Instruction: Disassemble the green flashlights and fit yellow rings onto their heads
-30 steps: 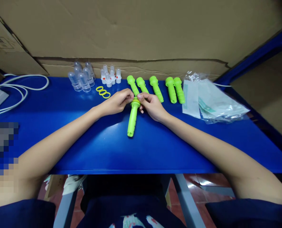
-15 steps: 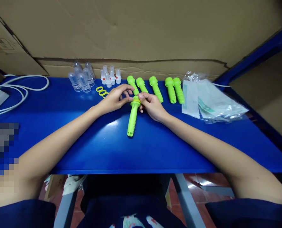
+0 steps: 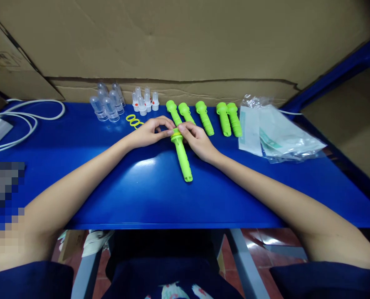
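Note:
Between my hands is a lime-green flashlight body (image 3: 182, 160), its ridged handle slanting toward me and to the right. A yellow rubber ring (image 3: 176, 134) sits around its collar at the far end. My left hand (image 3: 152, 132) pinches that end from the left with thumb and fingers. From the right, my right hand (image 3: 197, 141) grips the same end, thumb on top near the ring. More yellow rings (image 3: 135, 121) lie on the table beyond my left hand. Several other green flashlight bodies (image 3: 205, 118) lie just past my hands.
Clear plastic domes (image 3: 110, 110) stand at the back left, beside small white-based bulb units (image 3: 142, 106). Plastic bags with printed sheets (image 3: 275, 133) lie at the right. A white cable (image 3: 32, 114) loops at the left. Cardboard (image 3: 178, 37) walls the back of the blue table (image 3: 135, 199).
The flashlight body's handle has swung from pointing slightly left to pointing right. My hands stay at its collar, with small shifts of the fingers.

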Motion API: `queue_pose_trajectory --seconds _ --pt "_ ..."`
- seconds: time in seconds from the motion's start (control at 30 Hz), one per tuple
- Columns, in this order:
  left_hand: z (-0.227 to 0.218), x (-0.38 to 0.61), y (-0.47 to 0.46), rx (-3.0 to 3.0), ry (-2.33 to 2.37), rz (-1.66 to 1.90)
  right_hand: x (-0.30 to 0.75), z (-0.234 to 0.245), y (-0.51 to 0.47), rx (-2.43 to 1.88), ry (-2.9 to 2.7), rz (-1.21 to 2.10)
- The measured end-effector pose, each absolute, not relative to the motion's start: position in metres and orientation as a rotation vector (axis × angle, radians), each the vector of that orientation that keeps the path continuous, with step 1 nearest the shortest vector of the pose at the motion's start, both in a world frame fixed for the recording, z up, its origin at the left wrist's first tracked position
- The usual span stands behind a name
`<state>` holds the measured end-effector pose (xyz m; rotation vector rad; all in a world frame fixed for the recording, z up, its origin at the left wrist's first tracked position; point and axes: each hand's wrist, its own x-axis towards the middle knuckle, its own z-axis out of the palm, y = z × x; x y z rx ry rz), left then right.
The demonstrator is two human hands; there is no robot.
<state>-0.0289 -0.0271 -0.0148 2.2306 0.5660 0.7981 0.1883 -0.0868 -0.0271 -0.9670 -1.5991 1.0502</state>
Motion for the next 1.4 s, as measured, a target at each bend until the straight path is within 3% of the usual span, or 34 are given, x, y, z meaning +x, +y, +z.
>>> queue_pose_trajectory --seconds 0.5,0.83,1.23,1.4 --pt "-0.014 -0.031 -0.023 1.978 0.792 1.077 0.194 -0.029 -0.089 -0.862 -1.621 1.328" --pt "-0.007 -0.037 -0.025 2.181 0.732 0.964 0.203 -0.025 -0.077 -0.786 -1.525 1.601" --pt "-0.010 -0.036 -0.022 2.475 0.694 0.963 0.203 -0.027 -0.073 -0.830 -1.440 1.606" --pt "-0.010 -0.030 -0.032 2.773 0.885 0.889 0.200 -0.029 -0.075 -0.855 -1.450 1.530"
